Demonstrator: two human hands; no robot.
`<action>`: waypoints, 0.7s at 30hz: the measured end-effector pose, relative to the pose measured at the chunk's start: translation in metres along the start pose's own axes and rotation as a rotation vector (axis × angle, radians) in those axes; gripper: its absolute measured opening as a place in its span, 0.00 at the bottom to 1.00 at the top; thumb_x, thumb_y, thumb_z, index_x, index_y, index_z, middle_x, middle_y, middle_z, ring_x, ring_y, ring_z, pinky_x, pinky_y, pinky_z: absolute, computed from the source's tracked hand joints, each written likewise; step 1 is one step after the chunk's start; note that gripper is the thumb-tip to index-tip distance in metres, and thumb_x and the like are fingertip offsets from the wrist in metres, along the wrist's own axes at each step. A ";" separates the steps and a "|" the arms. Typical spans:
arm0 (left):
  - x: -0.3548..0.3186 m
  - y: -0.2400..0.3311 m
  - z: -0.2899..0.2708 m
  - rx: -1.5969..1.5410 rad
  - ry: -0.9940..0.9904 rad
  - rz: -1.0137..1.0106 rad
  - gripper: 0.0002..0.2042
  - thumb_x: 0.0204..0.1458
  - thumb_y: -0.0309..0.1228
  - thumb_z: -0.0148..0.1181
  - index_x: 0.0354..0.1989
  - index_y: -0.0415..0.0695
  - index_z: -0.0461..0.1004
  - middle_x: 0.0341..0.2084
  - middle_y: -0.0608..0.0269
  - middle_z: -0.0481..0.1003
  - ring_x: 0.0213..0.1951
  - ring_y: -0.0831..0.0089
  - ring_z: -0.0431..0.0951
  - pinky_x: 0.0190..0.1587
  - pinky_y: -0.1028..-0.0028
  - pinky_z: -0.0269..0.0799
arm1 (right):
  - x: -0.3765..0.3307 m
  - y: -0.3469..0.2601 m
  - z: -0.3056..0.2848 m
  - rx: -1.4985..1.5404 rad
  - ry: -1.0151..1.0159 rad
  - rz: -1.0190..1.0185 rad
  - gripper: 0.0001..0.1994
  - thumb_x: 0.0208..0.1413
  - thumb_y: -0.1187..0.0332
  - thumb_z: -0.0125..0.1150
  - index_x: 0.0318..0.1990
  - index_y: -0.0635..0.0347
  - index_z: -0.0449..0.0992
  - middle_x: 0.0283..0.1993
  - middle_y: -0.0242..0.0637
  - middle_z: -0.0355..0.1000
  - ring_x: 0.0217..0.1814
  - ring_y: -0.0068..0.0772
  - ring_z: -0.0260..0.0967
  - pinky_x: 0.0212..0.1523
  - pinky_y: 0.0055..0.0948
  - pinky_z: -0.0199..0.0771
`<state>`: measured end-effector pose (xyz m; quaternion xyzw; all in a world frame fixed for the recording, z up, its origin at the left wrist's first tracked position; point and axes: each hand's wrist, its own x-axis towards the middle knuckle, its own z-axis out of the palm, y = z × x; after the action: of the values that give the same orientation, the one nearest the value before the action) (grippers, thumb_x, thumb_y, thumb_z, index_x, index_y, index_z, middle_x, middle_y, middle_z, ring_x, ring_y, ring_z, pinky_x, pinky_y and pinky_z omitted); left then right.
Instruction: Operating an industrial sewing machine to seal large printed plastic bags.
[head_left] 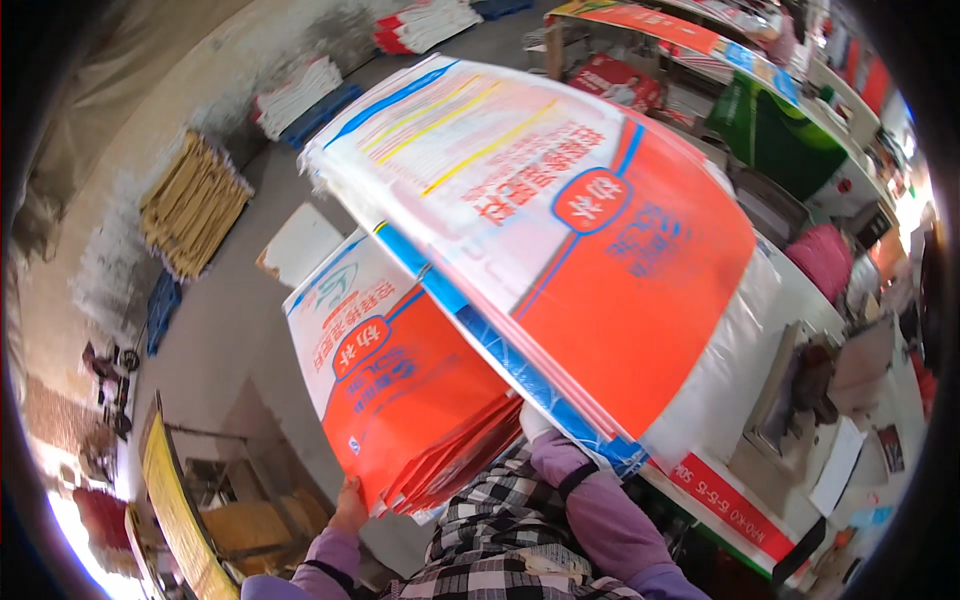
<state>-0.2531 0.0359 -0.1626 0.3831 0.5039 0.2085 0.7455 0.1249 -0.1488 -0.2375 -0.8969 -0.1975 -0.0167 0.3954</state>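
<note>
A large stack of flat woven plastic sacks (640, 290), orange-red and white with blue bands, slants across the middle of the view. Below it, to the left, hangs a second stack of similar sacks (410, 375), its near edges fanned apart. My left hand (349, 506) grips the lower left corner of this second stack, fingers closed on its edge. Between the two stacks, against the upper one's near blue edge, is my right hand (538, 424), in something white like a glove. The sacks hide its fingers.
On the right a long worktable (700, 500) carries a machine part (790, 400) and a pink bundle (820, 258). Brown folded sacks (195, 205) are piled by the left wall, with white sacks (300, 95) on a blue pallet beyond. A yellow-edged cart (175, 500) stands lower left.
</note>
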 end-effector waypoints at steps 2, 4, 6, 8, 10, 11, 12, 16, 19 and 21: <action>-0.014 0.035 -0.034 -0.071 -0.059 0.043 0.24 0.65 0.38 0.38 0.68 0.46 0.53 0.64 0.56 0.62 0.63 0.56 0.64 0.67 0.56 0.59 | -0.019 -0.041 -0.018 -0.006 -0.137 -0.171 0.21 0.58 0.66 0.55 0.59 0.56 0.68 0.59 0.55 0.66 0.62 0.60 0.61 0.64 0.53 0.56; -0.002 0.056 -0.028 -0.143 -0.083 -0.024 0.24 0.65 0.39 0.37 0.68 0.43 0.54 0.64 0.54 0.63 0.63 0.55 0.64 0.66 0.56 0.59 | -0.035 -0.052 -0.061 -0.009 -0.247 -0.191 0.28 0.56 0.68 0.56 0.66 0.51 0.62 0.64 0.55 0.62 0.65 0.60 0.59 0.65 0.53 0.55; 0.013 0.055 -0.011 -0.058 -0.019 -0.064 0.24 0.64 0.38 0.38 0.66 0.41 0.56 0.62 0.51 0.64 0.62 0.53 0.65 0.65 0.57 0.61 | -0.039 -0.048 -0.096 0.140 -0.318 -0.184 0.28 0.56 0.69 0.56 0.66 0.48 0.63 0.64 0.55 0.62 0.65 0.57 0.60 0.65 0.48 0.58; 0.033 0.047 -0.065 0.092 0.089 -0.028 0.23 0.63 0.37 0.41 0.65 0.40 0.58 0.61 0.50 0.65 0.61 0.53 0.66 0.64 0.57 0.61 | -0.044 -0.080 -0.120 0.204 -0.470 -0.157 0.22 0.55 0.71 0.55 0.60 0.51 0.70 0.59 0.53 0.66 0.59 0.53 0.66 0.58 0.43 0.66; 0.051 0.060 -0.113 1.068 0.734 0.381 0.24 0.59 0.28 0.49 0.65 0.41 0.57 0.60 0.49 0.65 0.61 0.52 0.67 0.65 0.56 0.60 | -0.056 -0.097 -0.112 0.673 -0.361 -0.122 0.17 0.55 0.74 0.54 0.53 0.56 0.75 0.53 0.49 0.72 0.52 0.52 0.71 0.51 0.41 0.71; 0.065 0.036 -0.043 1.134 0.609 0.563 0.24 0.55 0.25 0.52 0.63 0.42 0.60 0.58 0.49 0.67 0.59 0.52 0.68 0.64 0.57 0.60 | -0.060 -0.069 -0.129 0.352 -0.375 -0.328 0.14 0.53 0.70 0.55 0.48 0.59 0.76 0.49 0.48 0.74 0.45 0.53 0.72 0.50 0.42 0.70; 0.055 0.037 0.053 1.205 0.487 0.777 0.25 0.51 0.22 0.54 0.60 0.42 0.64 0.56 0.49 0.69 0.57 0.52 0.69 0.63 0.57 0.61 | -0.058 -0.051 -0.153 0.242 -0.567 -0.283 0.13 0.52 0.69 0.56 0.45 0.59 0.77 0.47 0.47 0.74 0.46 0.52 0.73 0.50 0.41 0.71; -0.052 0.066 0.349 1.056 -0.598 1.281 0.14 0.41 0.19 0.62 0.38 0.44 0.78 0.41 0.54 0.76 0.45 0.56 0.74 0.51 0.61 0.66 | -0.072 -0.066 -0.198 -0.043 -0.809 -0.438 0.10 0.50 0.68 0.56 0.39 0.58 0.79 0.41 0.47 0.76 0.45 0.48 0.74 0.45 0.42 0.74; -0.135 0.024 0.492 1.188 -0.998 1.423 0.21 0.37 0.36 0.73 0.40 0.46 0.72 0.38 0.56 0.71 0.45 0.54 0.70 0.47 0.59 0.62 | -0.087 -0.083 -0.182 -0.015 -0.742 -0.354 0.08 0.51 0.67 0.56 0.37 0.57 0.79 0.38 0.45 0.77 0.41 0.48 0.76 0.43 0.43 0.76; -0.097 -0.007 0.522 1.178 -0.967 1.551 0.18 0.37 0.36 0.73 0.35 0.45 0.73 0.30 0.57 0.69 0.39 0.54 0.70 0.44 0.60 0.62 | -0.077 -0.104 -0.233 -0.102 -0.809 -0.466 0.09 0.52 0.66 0.56 0.38 0.55 0.79 0.37 0.45 0.77 0.42 0.49 0.75 0.43 0.42 0.76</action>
<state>0.1831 -0.2245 -0.0069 0.9360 -0.2010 0.1754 0.2297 0.0449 -0.2788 -0.0193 -0.7815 -0.5306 0.2362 0.2279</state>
